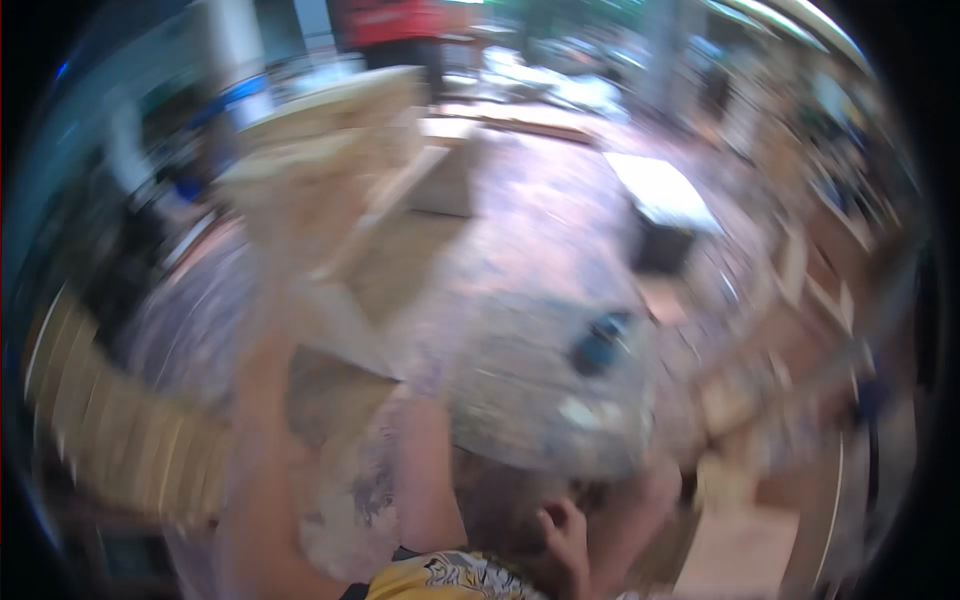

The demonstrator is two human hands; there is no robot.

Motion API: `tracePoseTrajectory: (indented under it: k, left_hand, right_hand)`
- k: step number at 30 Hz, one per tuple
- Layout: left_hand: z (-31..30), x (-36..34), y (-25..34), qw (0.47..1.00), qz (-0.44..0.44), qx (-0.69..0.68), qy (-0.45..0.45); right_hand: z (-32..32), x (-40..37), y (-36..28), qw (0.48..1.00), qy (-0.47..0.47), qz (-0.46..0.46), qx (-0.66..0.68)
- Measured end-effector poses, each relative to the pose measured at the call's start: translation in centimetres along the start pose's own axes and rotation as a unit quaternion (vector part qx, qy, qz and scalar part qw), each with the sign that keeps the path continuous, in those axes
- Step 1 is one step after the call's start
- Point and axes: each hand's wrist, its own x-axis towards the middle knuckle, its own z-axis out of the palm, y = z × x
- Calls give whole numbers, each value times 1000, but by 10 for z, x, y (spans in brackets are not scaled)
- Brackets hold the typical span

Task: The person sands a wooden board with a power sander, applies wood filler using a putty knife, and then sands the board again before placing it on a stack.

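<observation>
Motion blur softens the whole head view. My left arm reaches up the left side, and my left hand (275,275) is smeared against a large light wooden piece of furniture (330,150); its fingers and any grip cannot be made out. Low in the middle is my right hand (565,530), near my body, its fingers loosely bent and apart, with nothing visible in them. Ahead of it, a dark teal object (600,345), possibly a power tool, lies on a worn greyish board (540,390). A small pale item (585,412) lies on the same board.
Slatted wood (130,420) is at the left. A white-topped box (665,195) stands on the scuffed floor (540,220). Wooden frames (820,270) and a pale panel (740,550) are on the right. A person in red (395,22) stands at the back.
</observation>
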Motion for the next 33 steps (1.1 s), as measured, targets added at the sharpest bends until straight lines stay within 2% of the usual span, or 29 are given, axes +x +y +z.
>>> tracePoseTrajectory:
  k: [1, 2, 3, 4, 8, 9, 10, 12, 13, 15, 16, 17, 18, 19, 20, 21, 22, 23, 25, 26, 28, 29, 31, 32, 33]
  left_hand:
    - [6, -3, -15, 999, 35, 19, 9]
    - [12, -2, -33, 996, 68, 52, 34]
    - [27, 22, -55, 987, 117, 78, 77]
    - [44, 47, -64, 974, 151, 102, 137]
    - [96, 77, -1, 918, 230, 0, 322]
    - [106, 66, 21, 904, 260, -48, 337]
    - [114, 36, 52, 889, 297, -101, 334]
    - [132, -59, 123, 855, 386, -229, 260]
    - [129, -154, 158, 835, 423, -326, 133]
    - [106, -286, 206, 781, 529, -331, 24]
    - [86, -351, 227, 746, 539, -391, -18]
    - [104, -408, 238, 649, 499, -562, -120]
    - [96, -481, 255, 594, 340, -691, -234]
    - [35, -535, 280, 563, 471, -643, -218]
    - [25, -585, 298, 462, 359, -732, -349]
    - [-6, -629, 316, 600, 392, -606, -346]
    - [-10, -650, 328, 564, 397, -615, -382]
    - [-9, -669, 345, 523, 404, -627, -412]
    - [25, -717, 373, 480, 191, -605, -606]
    - [32, -719, 380, 492, 186, -595, -608]
    - [43, -719, 389, 420, -6, -442, -793]
    - [44, -721, 391, 429, -7, -436, -791]
    - [46, -726, 397, 420, -31, -422, -803]
    - [47, -723, 403, 427, -22, -422, -800]
    - [47, -721, 411, 429, -51, -427, -794]
  right_hand:
    - [-6, -6, -2, 1000, 7, -17, -15]
    - [-8, -13, -9, 999, 6, -17, 27]
    - [-8, -16, 0, 999, 11, -36, 38]
    - [-8, -31, -10, 997, 24, -17, 67]
    - [-61, -72, -41, 994, 81, -28, 68]
    - [-78, -84, -54, 979, 182, -89, -2]
    - [-90, -93, -65, 946, 279, -150, -71]
    - [-130, -121, -76, 881, 458, -114, -18]
    - [-159, -145, -56, 806, 555, -155, -133]
    - [-225, -183, -54, 710, 668, -138, -174]
    - [-259, -193, -38, 662, 713, -136, -185]
    - [-294, -200, -22, 639, 740, -132, -162]
    - [-333, -209, 6, 622, 751, -19, -221]
    - [-372, -214, 32, 638, 725, 56, -253]
    - [-405, -215, 56, 651, 691, 130, -286]
    - [-428, -213, 72, 660, 654, 188, -318]
    - [-448, -209, 86, 664, 616, 242, -348]
    - [-473, -204, 102, 665, 613, 239, -353]
    - [-510, -192, 137, 639, 539, 322, -445]
    - [-528, -190, 151, 649, 529, 326, -439]
    - [-552, -193, 177, 741, 435, 380, -343]
    - [-538, -192, 173, 747, 430, 380, -334]
    - [-506, -188, 139, 652, 454, 425, -434]
    - [-500, -185, 132, 655, 461, 421, -426]
    - [-497, -187, 128, 634, 480, 411, -445]
